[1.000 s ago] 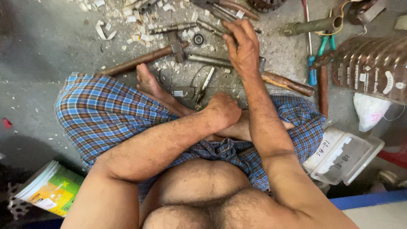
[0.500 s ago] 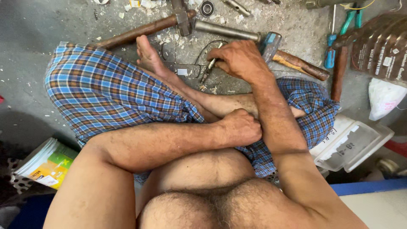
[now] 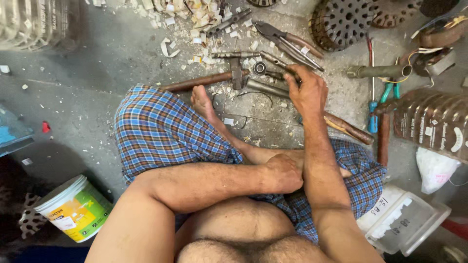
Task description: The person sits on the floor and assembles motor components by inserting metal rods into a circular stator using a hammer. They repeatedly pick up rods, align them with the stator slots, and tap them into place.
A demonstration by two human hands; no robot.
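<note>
The right hand (image 3: 307, 92) is stretched forward over the concrete floor (image 3: 112, 68), and its fingers (image 3: 294, 80) are closed around the near end of a thin metal rod (image 3: 275, 61), which is held slanting up and away from the hand. The left hand (image 3: 285, 173) is closed into a loose fist and rested against the crossed shin, well back from the rod; nothing can be seen held in it. Just left of the rod a hammer (image 3: 214, 79) with a rusty handle is laid flat, its head close beside a small round bearing (image 3: 260, 67). Beyond the rod a pair of long-handled pliers (image 3: 287, 41) is seen. Well to the right of the rod a blue-handled screwdriver (image 3: 372, 104) is laid. Far to the lower left of the rod a white bucket (image 3: 73, 207) is stood.
</note>
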